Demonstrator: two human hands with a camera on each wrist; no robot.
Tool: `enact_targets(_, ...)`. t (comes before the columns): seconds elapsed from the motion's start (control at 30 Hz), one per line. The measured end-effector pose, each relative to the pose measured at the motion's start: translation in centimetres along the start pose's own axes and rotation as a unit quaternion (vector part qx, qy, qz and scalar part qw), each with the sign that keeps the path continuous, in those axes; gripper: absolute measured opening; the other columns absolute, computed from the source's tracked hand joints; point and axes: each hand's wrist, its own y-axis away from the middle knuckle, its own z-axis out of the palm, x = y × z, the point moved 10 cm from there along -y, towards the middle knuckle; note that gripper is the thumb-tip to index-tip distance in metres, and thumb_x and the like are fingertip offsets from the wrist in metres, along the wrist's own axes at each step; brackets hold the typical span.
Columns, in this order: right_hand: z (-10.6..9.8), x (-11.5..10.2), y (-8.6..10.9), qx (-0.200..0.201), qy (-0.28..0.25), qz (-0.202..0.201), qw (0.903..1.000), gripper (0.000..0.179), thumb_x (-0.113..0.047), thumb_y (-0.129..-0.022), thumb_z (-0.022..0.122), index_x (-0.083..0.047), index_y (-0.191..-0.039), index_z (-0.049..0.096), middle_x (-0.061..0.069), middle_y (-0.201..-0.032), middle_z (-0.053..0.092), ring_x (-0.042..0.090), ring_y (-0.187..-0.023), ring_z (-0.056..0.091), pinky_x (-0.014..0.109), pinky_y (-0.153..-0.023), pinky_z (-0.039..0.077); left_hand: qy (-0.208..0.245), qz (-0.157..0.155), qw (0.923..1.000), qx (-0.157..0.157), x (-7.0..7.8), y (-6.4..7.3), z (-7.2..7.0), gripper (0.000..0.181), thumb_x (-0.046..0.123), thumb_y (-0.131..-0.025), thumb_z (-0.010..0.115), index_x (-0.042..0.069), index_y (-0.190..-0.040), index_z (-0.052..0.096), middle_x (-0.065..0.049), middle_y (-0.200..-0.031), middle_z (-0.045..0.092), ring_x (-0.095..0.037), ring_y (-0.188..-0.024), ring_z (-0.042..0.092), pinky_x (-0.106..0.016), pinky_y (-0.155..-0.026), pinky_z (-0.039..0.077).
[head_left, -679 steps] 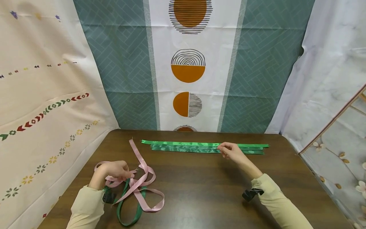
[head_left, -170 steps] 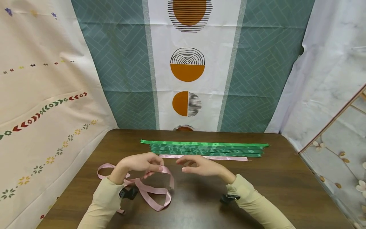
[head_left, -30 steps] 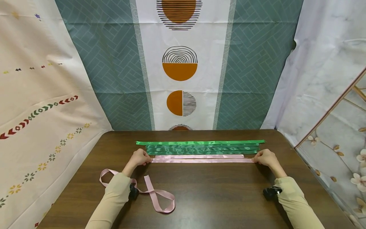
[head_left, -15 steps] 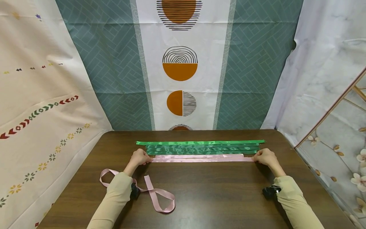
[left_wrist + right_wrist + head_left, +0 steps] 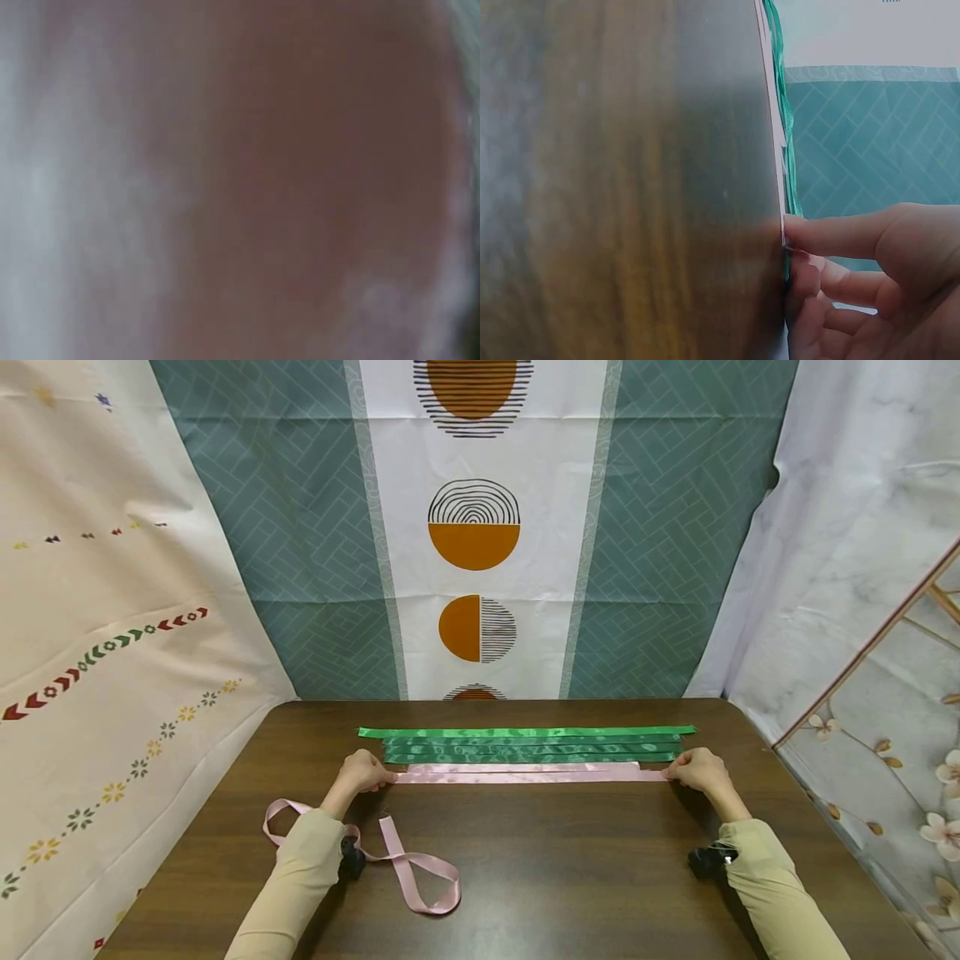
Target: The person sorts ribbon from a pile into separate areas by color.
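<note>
A pink satin ribbon [image 5: 525, 778] stretches straight across the table, pinched at its left end by my left hand [image 5: 363, 771] and at its right end by my right hand [image 5: 699, 770]. Directly behind it lies a shorter-looking pink ribbon [image 5: 517, 768], partly overlapped. Beyond that run several dark green ribbons [image 5: 532, 748] side by side, then one longer bright green ribbon [image 5: 525, 732]. In the right wrist view, thumb and fingertips grip the end of the pink strip [image 5: 776, 127]. The left wrist view is only a blur.
A loose pink ribbon [image 5: 408, 885] lies in loops at the left front, partly hidden behind the left sleeve [image 5: 300, 877]. The brown wooden table [image 5: 570, 877] ends at a patterned cloth backdrop [image 5: 495, 652], with cloths hanging at both sides.
Since the oldest frame, the heap has lost its dark green ribbon and some pink, while dark green and pink strips joined the row. Lately both hands shifted the front pink ribbon slightly back.
</note>
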Motion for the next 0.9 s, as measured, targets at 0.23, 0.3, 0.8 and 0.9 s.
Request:
enact_targets(0.23,-0.4,0.0,0.2,0.004,-0.008,-0.002,1.0000,0.023,-0.025,-0.082,0.072,-0.003,-0.078,0.071,-0.004,-0.059,0.059,0.014,-0.061,0.054,0.029,-0.057,0.040,0.008,0.003,0.9999,-0.012,-0.1,0.2,-0.4,0.033,0.024,-0.077,0.080,0.004,-0.056,0.063,0.003,-0.047,0.051,-0.007,-0.044,0.047,-0.021,-0.045,0.040)
enact_targets(0.3,-0.7,-0.2,0.2,0.011,-0.010,-0.006,0.9999,0.024,-0.026,-0.085,0.070,-0.002,-0.078,0.070,-0.003,-0.060,0.060,0.015,-0.061,0.054,0.030,-0.057,0.040,0.011,0.008,0.9997,-0.018,0.0,0.4,-0.5,0.031,0.023,-0.080,0.077,0.003,-0.059,0.065,0.002,-0.049,0.054,-0.007,-0.045,0.049,-0.021,-0.046,0.042)
enact_targets(0.8,0.2,-5.2,0.8,0.020,-0.057,-0.091,0.9940,0.028,-0.021,-0.095,0.056,0.005,-0.098,0.066,0.017,-0.075,0.067,0.022,-0.066,0.062,0.031,-0.058,0.044,0.003,0.117,0.9870,-0.110,3.0,2.6,0.2,0.027,0.016,-0.093,0.060,-0.006,-0.081,0.069,-0.004,-0.064,0.063,-0.009,-0.055,0.057,-0.030,-0.060,0.053)
enact_targets(0.9,0.3,-6.5,0.8,0.018,-0.068,-0.104,0.9921,0.029,-0.020,-0.095,0.055,0.005,-0.102,0.066,0.020,-0.083,0.069,0.025,-0.070,0.066,0.030,-0.057,0.045,-0.006,0.195,0.9675,-0.161,4.9,3.8,1.2,0.025,0.015,-0.094,0.060,-0.006,-0.082,0.067,-0.006,-0.066,0.060,-0.010,-0.058,0.053,-0.026,-0.059,0.046)
